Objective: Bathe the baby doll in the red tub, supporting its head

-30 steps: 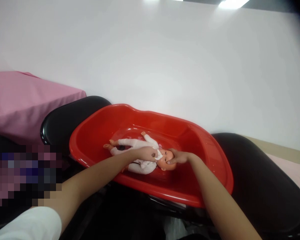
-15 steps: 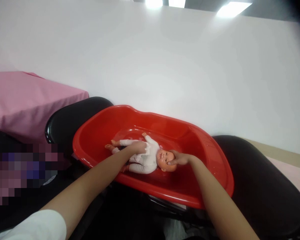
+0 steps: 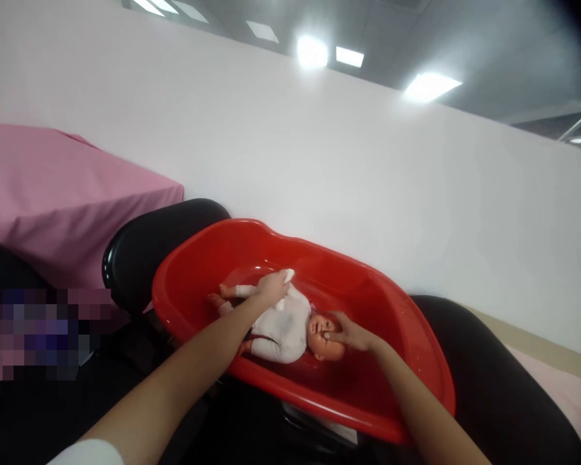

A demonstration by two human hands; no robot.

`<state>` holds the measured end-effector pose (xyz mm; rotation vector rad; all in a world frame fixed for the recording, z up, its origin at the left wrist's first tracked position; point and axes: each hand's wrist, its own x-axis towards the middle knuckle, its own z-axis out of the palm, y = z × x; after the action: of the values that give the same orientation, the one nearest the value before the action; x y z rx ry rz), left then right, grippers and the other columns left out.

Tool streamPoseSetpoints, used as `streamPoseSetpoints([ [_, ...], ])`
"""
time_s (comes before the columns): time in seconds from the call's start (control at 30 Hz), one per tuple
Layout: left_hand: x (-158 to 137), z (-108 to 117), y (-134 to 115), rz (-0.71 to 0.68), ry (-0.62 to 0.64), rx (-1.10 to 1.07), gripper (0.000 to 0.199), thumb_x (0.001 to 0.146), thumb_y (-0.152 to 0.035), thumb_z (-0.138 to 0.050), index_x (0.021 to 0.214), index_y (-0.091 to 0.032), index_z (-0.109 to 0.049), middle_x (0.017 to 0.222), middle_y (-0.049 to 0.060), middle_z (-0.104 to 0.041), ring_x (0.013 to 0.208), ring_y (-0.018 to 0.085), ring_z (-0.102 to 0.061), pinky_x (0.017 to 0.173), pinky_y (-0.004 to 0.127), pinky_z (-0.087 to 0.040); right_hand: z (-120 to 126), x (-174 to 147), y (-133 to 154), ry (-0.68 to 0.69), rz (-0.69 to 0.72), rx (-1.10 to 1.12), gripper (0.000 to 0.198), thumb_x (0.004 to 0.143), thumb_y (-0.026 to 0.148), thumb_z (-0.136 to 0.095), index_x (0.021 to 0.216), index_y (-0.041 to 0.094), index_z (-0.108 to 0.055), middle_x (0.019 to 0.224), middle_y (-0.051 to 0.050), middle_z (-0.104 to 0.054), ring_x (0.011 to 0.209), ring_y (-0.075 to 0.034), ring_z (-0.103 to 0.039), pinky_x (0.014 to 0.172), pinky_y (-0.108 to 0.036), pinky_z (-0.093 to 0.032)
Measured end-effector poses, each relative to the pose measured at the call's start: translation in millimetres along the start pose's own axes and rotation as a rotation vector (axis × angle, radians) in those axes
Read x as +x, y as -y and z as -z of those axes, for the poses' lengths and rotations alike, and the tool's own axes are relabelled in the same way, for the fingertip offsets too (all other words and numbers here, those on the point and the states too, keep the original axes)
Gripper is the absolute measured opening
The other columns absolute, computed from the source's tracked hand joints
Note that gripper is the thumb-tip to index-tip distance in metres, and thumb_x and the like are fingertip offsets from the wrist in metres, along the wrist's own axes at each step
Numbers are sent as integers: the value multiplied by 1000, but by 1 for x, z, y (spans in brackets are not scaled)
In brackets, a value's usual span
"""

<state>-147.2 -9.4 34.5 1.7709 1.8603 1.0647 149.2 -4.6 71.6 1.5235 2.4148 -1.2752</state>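
Note:
A baby doll point(image 3: 283, 326) in white clothing lies on its back inside a red baby bathtub point(image 3: 416, 349). Its head points right and its feet left. My right hand point(image 3: 352, 332) cups the top of the doll's head, thumb and fingers to either side. Over the doll's far arm, my left hand point(image 3: 272, 289) is closed on a small white cloth point(image 3: 289, 276) that pokes out past the fingers. The doll's far hand is hidden from sight. A greyish patch shows on the chest.
Black chair seats point(image 3: 150, 248) lie at the left and right ends point(image 3: 503, 374) of the tub. A pink-draped table point(image 3: 77, 181) is at the left. Behind the tub rises a white wall point(image 3: 358, 174). A blurred-out area covers the lower left.
My left hand has moved from the doll's middle up to its far arm, with the white cloth. My right hand stays on the head. The view has tilted up.

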Motion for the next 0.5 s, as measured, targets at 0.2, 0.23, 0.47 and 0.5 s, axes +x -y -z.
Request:
streamPoseSetpoints([
  [0.2,-6,-26,-46,-179,147,-669,29,82,-46,-58,79,-19,-50,73,-2,-51,70,13,-48,65,26,-38,-13,14,64,-298,219,376,75,83,60,-60,143,19,-40,148,-15,-50,134,-29,-50,112,-45,-42],
  [0.23,-6,-30,-47,-179,182,-800,30,81,-47,-59,80,-19,-49,73,-2,-49,69,13,-46,64,26,-38,-17,18,73,-317,240,430,69,86,60,-56,138,17,-46,142,-15,-55,128,-29,-55,108,-43,-45],
  [0.47,-11,-27,-19,-176,220,-284,39,96,-45,-34,71,-20,-50,70,3,-53,68,17,-50,70,35,-42,-30,40,67,-457,56,12,50,86,60,-50,112,20,-64,110,-12,-73,102,-29,-67,90,-38,-52],
  [0.5,-15,-26,-18,-212,243,-199,37,95,-43,-37,73,-20,-55,73,5,-58,71,19,-53,74,38,-42,-26,41,59,-498,41,-32,48,88,60,-47,111,21,-64,109,-11,-73,100,-28,-68,89,-37,-52],
])
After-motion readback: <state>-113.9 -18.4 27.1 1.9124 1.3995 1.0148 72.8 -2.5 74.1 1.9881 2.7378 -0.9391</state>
